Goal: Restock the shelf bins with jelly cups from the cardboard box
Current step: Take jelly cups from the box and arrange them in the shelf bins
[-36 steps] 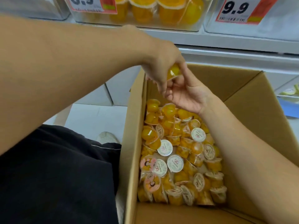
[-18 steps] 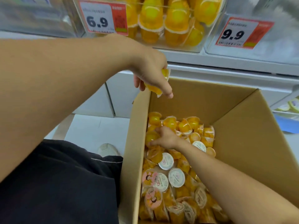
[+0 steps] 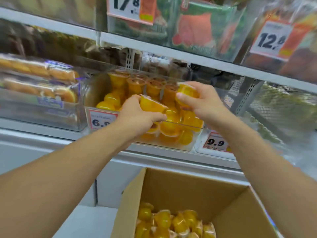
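Note:
Both hands are raised in front of the clear shelf bin (image 3: 96,93), which holds several orange jelly cups. My left hand (image 3: 137,115) grips one orange jelly cup (image 3: 151,105) at the bin's front. My right hand (image 3: 200,102) grips another jelly cup (image 3: 186,91) just above the bin's right side. Below, the open cardboard box (image 3: 180,191) shows more jelly cups (image 3: 171,222) heaped at its bottom.
A price tag reading 6.9 (image 3: 101,120) hangs on the bin's front; a 9.9 tag (image 3: 216,143) marks the bin to the right. A bin of wrapped pastries (image 3: 39,90) stands to the left. An upper shelf (image 3: 171,54) with more bins lies above. The view is blurred.
My view swung up from the box to the shelf. My right hand came out of the box with a cup, and both hands rose to the bin.

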